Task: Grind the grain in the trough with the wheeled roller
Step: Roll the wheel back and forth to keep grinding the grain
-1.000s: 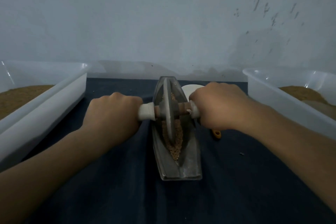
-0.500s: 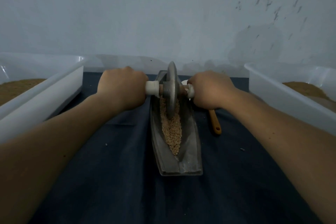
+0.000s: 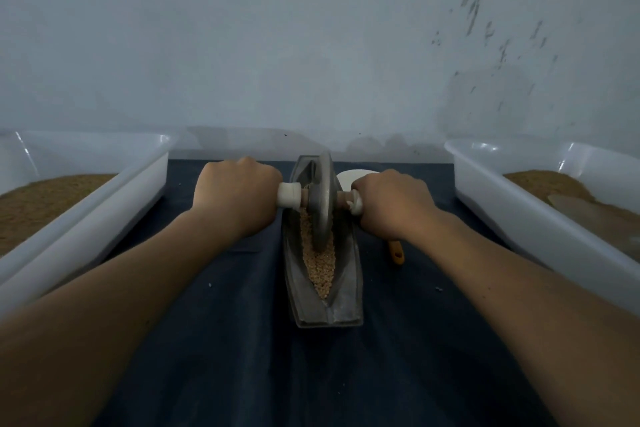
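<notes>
Most of the grain [image 3: 320, 263] lies as whole-looking kernels in the groove of the trough [image 3: 346, 308], which sits lengthwise on the dark cloth [image 3: 242, 340]. The wheeled roller [image 3: 323, 198] stands upright in the trough's far half. The left hand [image 3: 235, 198] and right hand [image 3: 391, 204] are apart, each fisted round one axle end. Equal downward pressure from both should keep the disc vertical, and each stroke should run the groove's full length without climbing its lip.

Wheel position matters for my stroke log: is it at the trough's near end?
No, the wheel stands toward the far end of the trough, with bare grain lying at the near end.
</notes>
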Demonstrator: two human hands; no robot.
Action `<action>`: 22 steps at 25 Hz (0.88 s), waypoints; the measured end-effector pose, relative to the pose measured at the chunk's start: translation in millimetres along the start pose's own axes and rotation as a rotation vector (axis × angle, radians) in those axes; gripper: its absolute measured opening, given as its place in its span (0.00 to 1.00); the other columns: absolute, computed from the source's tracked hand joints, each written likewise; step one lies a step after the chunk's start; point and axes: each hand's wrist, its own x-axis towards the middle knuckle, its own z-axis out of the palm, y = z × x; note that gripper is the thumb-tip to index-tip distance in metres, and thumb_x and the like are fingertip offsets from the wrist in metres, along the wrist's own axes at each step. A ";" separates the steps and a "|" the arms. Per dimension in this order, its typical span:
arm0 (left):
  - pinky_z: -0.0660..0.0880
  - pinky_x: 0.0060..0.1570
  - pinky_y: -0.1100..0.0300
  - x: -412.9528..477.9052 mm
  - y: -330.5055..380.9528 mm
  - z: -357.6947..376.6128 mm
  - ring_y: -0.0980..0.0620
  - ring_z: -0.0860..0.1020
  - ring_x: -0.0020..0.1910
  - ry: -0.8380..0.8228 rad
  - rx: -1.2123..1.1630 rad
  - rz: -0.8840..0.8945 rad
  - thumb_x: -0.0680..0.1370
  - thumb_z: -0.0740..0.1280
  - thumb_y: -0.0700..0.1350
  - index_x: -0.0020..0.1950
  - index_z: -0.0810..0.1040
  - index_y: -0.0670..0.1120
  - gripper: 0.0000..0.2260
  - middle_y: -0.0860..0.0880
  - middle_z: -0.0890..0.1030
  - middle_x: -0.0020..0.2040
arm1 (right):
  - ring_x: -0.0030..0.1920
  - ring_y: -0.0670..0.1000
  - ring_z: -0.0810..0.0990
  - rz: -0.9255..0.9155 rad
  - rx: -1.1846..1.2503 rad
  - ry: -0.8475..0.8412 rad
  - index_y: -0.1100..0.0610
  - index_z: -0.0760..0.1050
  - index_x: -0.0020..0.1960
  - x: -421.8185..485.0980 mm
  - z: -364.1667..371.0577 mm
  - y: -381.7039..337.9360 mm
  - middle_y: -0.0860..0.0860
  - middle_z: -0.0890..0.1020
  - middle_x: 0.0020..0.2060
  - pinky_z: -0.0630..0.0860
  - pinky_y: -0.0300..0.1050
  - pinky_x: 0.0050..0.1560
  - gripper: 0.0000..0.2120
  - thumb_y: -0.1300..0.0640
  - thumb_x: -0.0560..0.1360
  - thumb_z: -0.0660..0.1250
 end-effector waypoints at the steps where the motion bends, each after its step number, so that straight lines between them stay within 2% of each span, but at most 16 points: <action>1: 0.55 0.26 0.59 -1.4 0.1 -1.2 0.52 0.65 0.28 -0.009 -0.001 0.000 0.74 0.65 0.50 0.40 0.74 0.55 0.03 0.54 0.68 0.32 | 0.33 0.48 0.71 0.000 -0.002 0.000 0.46 0.74 0.41 -1.8 -0.6 -0.6 0.47 0.75 0.36 0.61 0.43 0.28 0.03 0.49 0.71 0.68; 9: 0.55 0.25 0.60 -8.3 0.7 -6.3 0.53 0.64 0.26 -0.037 -0.004 -0.010 0.74 0.65 0.50 0.40 0.73 0.55 0.03 0.53 0.69 0.32 | 0.31 0.47 0.66 0.021 -0.014 0.013 0.47 0.70 0.37 -10.1 -4.2 -4.2 0.46 0.73 0.34 0.58 0.42 0.29 0.06 0.52 0.70 0.67; 19: 0.58 0.26 0.60 -18.8 2.1 -14.3 0.53 0.67 0.27 -0.034 -0.024 -0.005 0.74 0.66 0.50 0.39 0.70 0.55 0.06 0.54 0.70 0.32 | 0.32 0.47 0.69 0.036 0.007 -0.028 0.47 0.70 0.37 -22.3 -10.8 -7.7 0.46 0.75 0.34 0.59 0.42 0.29 0.06 0.54 0.69 0.66; 22: 0.56 0.26 0.60 -24.6 1.8 -14.3 0.54 0.65 0.27 -0.029 -0.035 -0.019 0.74 0.65 0.50 0.39 0.69 0.55 0.06 0.54 0.70 0.32 | 0.33 0.48 0.70 0.036 -0.004 -0.029 0.48 0.68 0.36 -25.1 -16.3 -10.5 0.47 0.75 0.34 0.61 0.42 0.29 0.08 0.55 0.69 0.67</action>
